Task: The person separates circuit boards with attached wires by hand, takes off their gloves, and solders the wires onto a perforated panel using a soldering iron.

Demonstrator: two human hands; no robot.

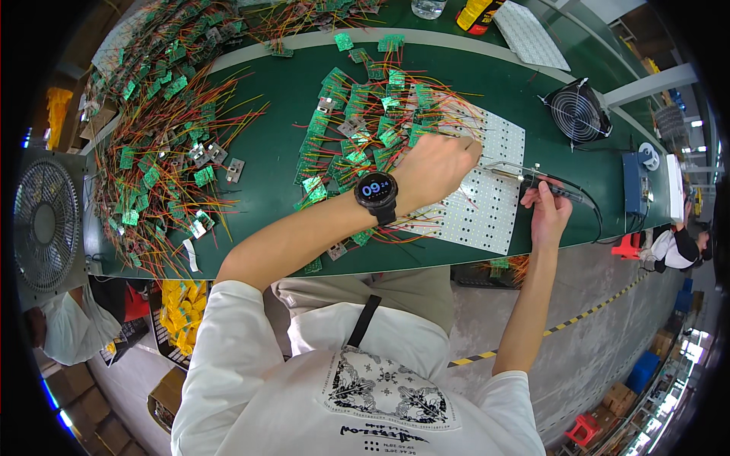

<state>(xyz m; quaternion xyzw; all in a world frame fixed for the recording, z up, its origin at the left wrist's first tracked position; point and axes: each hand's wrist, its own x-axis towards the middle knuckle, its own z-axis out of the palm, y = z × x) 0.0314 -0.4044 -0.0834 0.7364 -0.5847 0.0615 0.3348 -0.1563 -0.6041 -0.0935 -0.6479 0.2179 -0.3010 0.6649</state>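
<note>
My right hand [548,215] grips the dark handle of a soldering iron [559,190] with a metal guide at its front and a black cable behind. Its thin tip points left, toward the fingers of my left hand [439,169]. That left hand is closed over a white panel [498,209] covered in small dots; whatever its fingers pinch is hidden. Small green circuit boards [356,106] with red and yellow wires lie in rows left of the panel, many wires reaching across it. A black watch sits on my left wrist.
A large heap of wired circuit boards [144,178] covers the table's left side. At the back right stand a black fan [576,114] and a blue box [636,182] with a solder spool [649,156]. Another white panel [530,34] lies at the far edge. People sit farther off.
</note>
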